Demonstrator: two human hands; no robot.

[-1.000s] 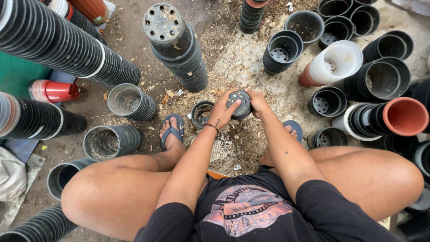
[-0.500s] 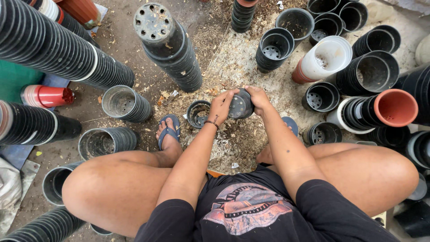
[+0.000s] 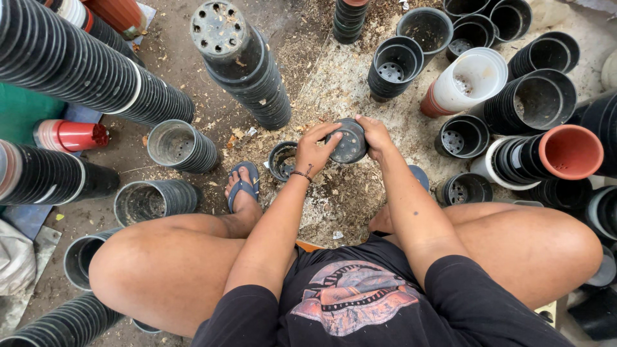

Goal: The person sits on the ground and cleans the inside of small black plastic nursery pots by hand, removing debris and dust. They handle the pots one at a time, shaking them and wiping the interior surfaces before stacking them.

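Observation:
A small black plastic plant pot (image 3: 348, 141) is held upside down between both hands, its holed base facing up. My left hand (image 3: 314, 149) grips its left side, with a dark bracelet on the wrist. My right hand (image 3: 376, 135) grips its right side. Just left of the hands, another small black pot (image 3: 281, 160) stands on the ground with dirt inside. I am squatting, knees wide apart, in blue flip-flops (image 3: 243, 186).
Long stacks of black pots lie around: one tall stack (image 3: 247, 64) ahead, a big one (image 3: 83, 71) at the left, shorter stacks (image 3: 183, 148) near my left foot. White (image 3: 466, 80) and terracotta (image 3: 565, 151) pots lie at the right. Soil and debris cover the ground.
The hands and the pot have stayed in almost the same place; the pot has turned a little between them. The view has shifted slightly.

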